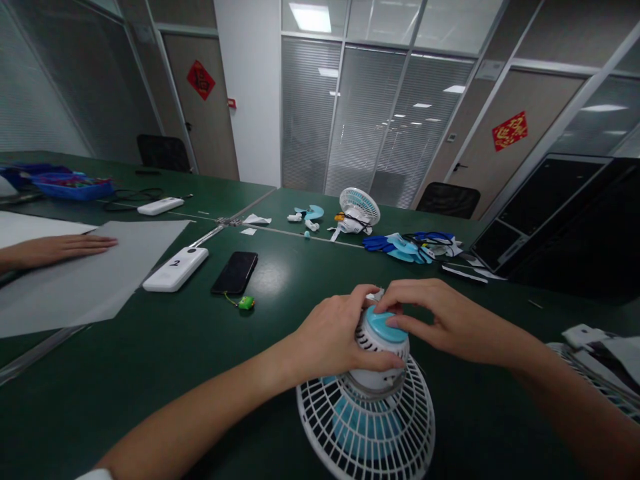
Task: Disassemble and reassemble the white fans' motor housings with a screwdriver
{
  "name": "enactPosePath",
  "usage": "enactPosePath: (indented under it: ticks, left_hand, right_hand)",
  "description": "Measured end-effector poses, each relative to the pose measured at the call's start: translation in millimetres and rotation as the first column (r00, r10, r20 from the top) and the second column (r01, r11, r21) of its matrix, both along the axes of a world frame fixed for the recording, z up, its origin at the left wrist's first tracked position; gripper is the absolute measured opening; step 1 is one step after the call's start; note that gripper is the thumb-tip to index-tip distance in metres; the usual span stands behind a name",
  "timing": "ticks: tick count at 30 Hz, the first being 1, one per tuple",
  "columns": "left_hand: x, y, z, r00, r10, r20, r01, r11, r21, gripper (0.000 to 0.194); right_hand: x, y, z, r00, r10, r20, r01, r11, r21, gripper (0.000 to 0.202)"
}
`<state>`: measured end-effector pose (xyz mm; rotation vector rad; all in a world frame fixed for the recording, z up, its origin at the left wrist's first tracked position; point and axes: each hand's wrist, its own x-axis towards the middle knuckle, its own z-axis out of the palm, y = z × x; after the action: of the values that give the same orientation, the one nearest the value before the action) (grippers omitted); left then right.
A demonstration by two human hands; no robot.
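A small white electric fan (367,427) lies grille-down on the green table close in front of me, its blue blades showing through the cage. Its motor housing points up and carries a round light-blue cap (381,325). My left hand (337,337) is wrapped round the housing from the left, thumb across the near side. On the cap rest the thumb and bent fingers of my right hand (430,317), pinching its upper face from the right. Part of the cap's far edge is hidden by my fingers.
Ahead lie a second fan (359,208), blue gloves (380,244), and a blue blade piece (314,212). Left are a phone (235,272), a white power bank (176,269), and another person's hand (65,248) on a paper sheet (115,280). A dark monitor (560,220) stands right.
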<state>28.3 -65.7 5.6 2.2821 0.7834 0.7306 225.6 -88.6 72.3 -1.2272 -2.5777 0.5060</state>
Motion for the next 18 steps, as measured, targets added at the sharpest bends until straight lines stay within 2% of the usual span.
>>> enactPosePath:
  ticks: [18]
  left_hand:
    - [-0.5,0.1,-1.4,1.0,-0.01,0.011,0.01,1.0,0.009,0.087]
  right_hand:
    - [-3.0,-2.6,-0.5,0.999,0.045,0.027,-0.045,0.999,0.024,0.019]
